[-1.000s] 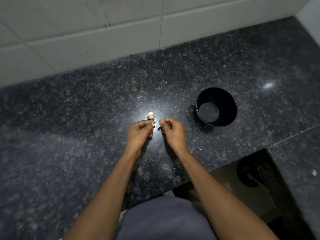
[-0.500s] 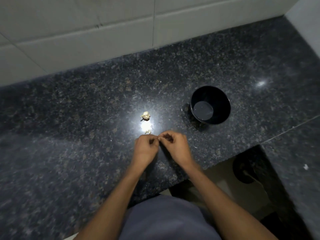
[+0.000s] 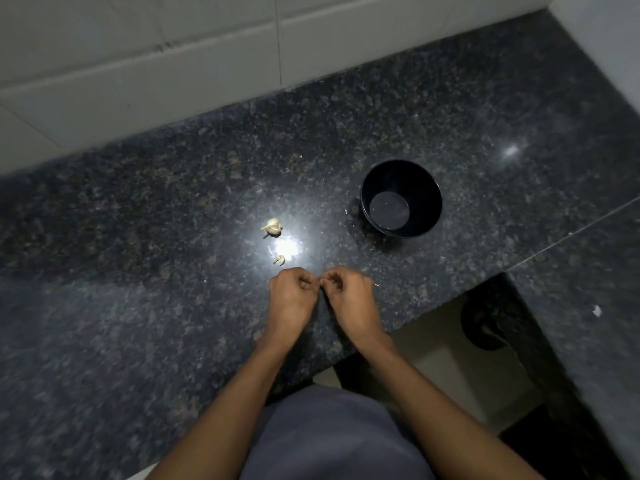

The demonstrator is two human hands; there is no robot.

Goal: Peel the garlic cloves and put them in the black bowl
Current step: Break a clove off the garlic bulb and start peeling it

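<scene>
Head view: both hands hover close together over the near middle of the dark speckled granite desk (image 3: 138,306). The left hand (image 3: 292,299) and the right hand (image 3: 349,299) have their fingers curled inward, with fingertips meeting between them. They seem to pinch something small there, but it is hidden by the fingers, so I cannot tell what it is or whether they truly hold it.

Just beyond the left hand, a small curled scrap of garlic skin (image 3: 279,260) lies on the desk at the near edge of a bright glare spot. Farther still, on the far side of that glare, sits a pale garlic piece (image 3: 273,226), apparently a small cluster of cloves with its papery skin on, apart from both hands.

The black bowl (image 3: 401,174) stands upright on the desk to the far right of the hands, well apart from the garlic piece. Its flat bottom is bare, with no cloves inside. A few tiny pale flecks lie on the desk near the bowl's left side.

White wall tiles (image 3: 173,74) run along the far edge of the desk. The desk steps around a gap at the near right, where the floor shows below. The person's grey garment (image 3: 332,438) fills the near centre.
</scene>
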